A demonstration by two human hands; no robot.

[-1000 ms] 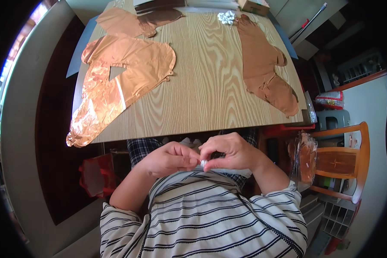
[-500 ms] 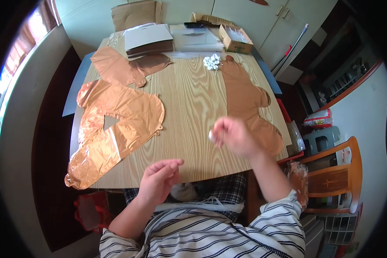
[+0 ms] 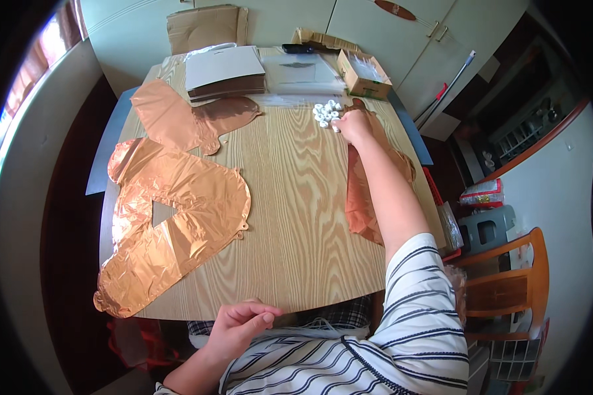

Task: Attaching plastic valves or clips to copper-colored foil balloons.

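Note:
My right hand reaches far across the table. Its pinched fingertips are at the near right edge of a loose pile of small white rolls with holes in them, on one of the rolls. My left hand hovers near the front table edge, thumb and fingers drawn together; whether anything thin is between them cannot be made out. On the left lies a flat copper foil balloon with a triangular gap. Beyond it is another copper foil balloon. My right forearm partly hides a third foil balloon.
Along the far edge stand a stack of grey-white sheets, clear plastic sleeves, a dark phone-like object and an open cardboard box. A wooden chair stands at the right. Pale strands lie across my lap.
My right hand has moved from the near table out to the pile of white rolls. A white roll showed at its fingers before. The left hand sits lower in view.

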